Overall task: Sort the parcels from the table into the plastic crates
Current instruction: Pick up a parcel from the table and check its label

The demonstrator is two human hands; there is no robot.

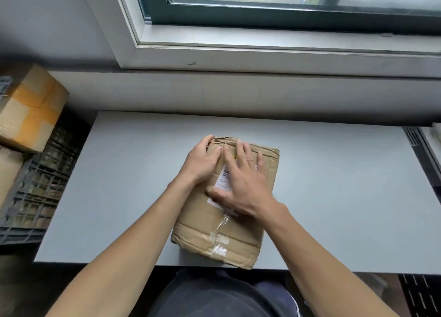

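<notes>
A brown cardboard parcel (pixel 214 233), wrapped in clear tape and bearing a white label, lies on the grey table (pixel 334 185) near its front edge. My left hand (pixel 202 161) rests on the parcel's far left corner, fingers bent over the top edge. My right hand (pixel 243 185) lies flat on the label with its fingers spread. A dark plastic crate (pixel 35 185) stands to the left of the table, and another crate (pixel 420 144) shows at the right edge.
Two cardboard boxes (pixel 28 106) sit on and in the left crate. A wall and a window sill (pixel 262 56) run behind the table. A dark grated crate part (pixel 420 295) shows at the bottom right.
</notes>
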